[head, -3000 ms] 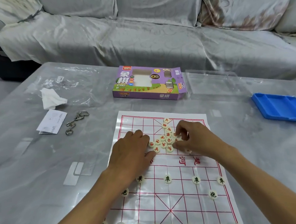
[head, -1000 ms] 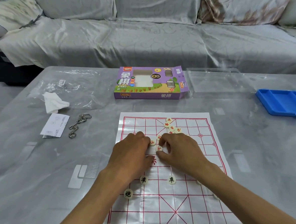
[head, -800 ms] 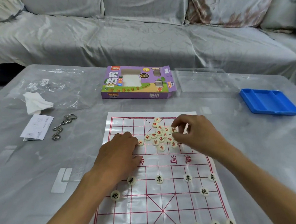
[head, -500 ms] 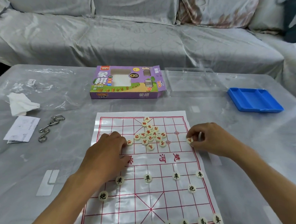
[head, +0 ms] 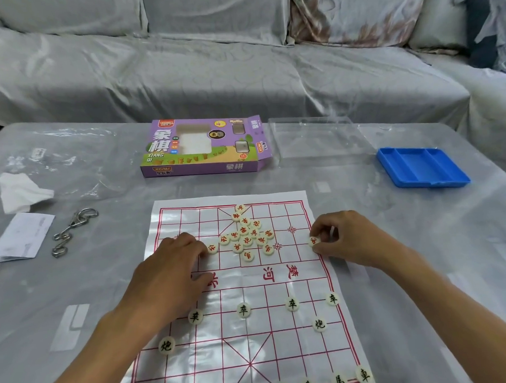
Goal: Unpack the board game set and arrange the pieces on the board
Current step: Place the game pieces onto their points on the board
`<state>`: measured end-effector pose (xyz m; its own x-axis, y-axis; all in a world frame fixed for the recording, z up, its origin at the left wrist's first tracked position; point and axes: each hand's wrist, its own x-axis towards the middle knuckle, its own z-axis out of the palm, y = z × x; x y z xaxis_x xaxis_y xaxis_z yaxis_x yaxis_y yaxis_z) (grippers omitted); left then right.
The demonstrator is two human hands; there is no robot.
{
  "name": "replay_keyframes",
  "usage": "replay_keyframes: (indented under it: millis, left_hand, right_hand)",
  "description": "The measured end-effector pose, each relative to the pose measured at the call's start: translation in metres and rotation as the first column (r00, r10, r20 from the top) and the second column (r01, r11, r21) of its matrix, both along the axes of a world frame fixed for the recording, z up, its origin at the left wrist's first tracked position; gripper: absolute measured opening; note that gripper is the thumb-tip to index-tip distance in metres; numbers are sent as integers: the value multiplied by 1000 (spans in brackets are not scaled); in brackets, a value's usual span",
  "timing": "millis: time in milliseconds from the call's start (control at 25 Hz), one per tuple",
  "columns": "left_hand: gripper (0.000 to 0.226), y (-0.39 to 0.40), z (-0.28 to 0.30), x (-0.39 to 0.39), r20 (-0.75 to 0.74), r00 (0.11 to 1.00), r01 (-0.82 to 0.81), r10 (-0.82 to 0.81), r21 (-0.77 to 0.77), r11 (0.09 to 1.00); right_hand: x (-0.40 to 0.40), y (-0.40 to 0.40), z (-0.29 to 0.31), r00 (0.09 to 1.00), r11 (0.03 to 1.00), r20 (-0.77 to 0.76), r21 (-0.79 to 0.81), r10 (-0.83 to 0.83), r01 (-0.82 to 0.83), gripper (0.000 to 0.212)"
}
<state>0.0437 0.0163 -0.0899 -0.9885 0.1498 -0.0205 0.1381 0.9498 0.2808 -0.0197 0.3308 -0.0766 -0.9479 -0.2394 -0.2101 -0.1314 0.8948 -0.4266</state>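
Observation:
A white paper board (head: 284, 281) with a red grid lies flat on the table. A loose cluster of red-lettered round pieces (head: 248, 236) sits on its far half. Black-lettered pieces (head: 243, 310) stand in rows on the near half. My right hand (head: 346, 239) pinches one red-lettered piece (head: 314, 241) at the board's right edge line. My left hand (head: 171, 273) rests palm down on the board's left side, fingertips touching a red piece (head: 212, 248) beside the cluster.
The purple game box (head: 204, 147) lies beyond the board, a clear plastic lid (head: 316, 137) to its right. A blue tray (head: 422, 166) sits far right. At left lie a tissue (head: 20, 190), a paper slip (head: 23, 235) and a metal ring puzzle (head: 73, 229). A covered sofa (head: 237, 59) lies behind.
My right hand took a red piece from the cluster and carried it to the board's right edge. My left hand stayed on the board's left side. The camera view shifted right.

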Motion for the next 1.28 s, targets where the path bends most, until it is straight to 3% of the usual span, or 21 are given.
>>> replay_keyframes:
  millis: [120,240,360,520,640,840,1080,1280]
  left_hand:
    - [37,1,0,0,-4,1000,1,-1,-12,1000]
    - [48,-2,0,2,1,1000,4,-4,-7,1000]
    - [53,-4,1,3,25,1000,3,-4,12,1000]
    - [53,-5,2,5,2,1000,13,-13,21,1000]
    - [48,-5,2,4,3,1000,20,-20,23,1000]
    - [44,-2,4,3,29,999,-36,35,43,998]
    - [74,-6,5,-4,87,996,0,-4,54,999]
    - [23,-14,-1,-27,-63,998,-1,10,152,988]
  right_hand:
    - [0,3,4,997,1000,70,14,16,-17,39]
    - [-1,8,5,989,981,135,176,61,-84,69]
    - [-3,8,4,984,948,158,293,83,-126,77]
    - [-4,7,6,980,941,181,311,79,-133,79]
    - [0,3,10,987,962,152,258,54,-92,74]
    - [11,-38,20,979,988,-151,102,135,-120,45]
    - [20,-75,3,953,962,-146,107,265,-251,30]
    - [18,-81,-2,960,969,-148,90,240,-228,20]
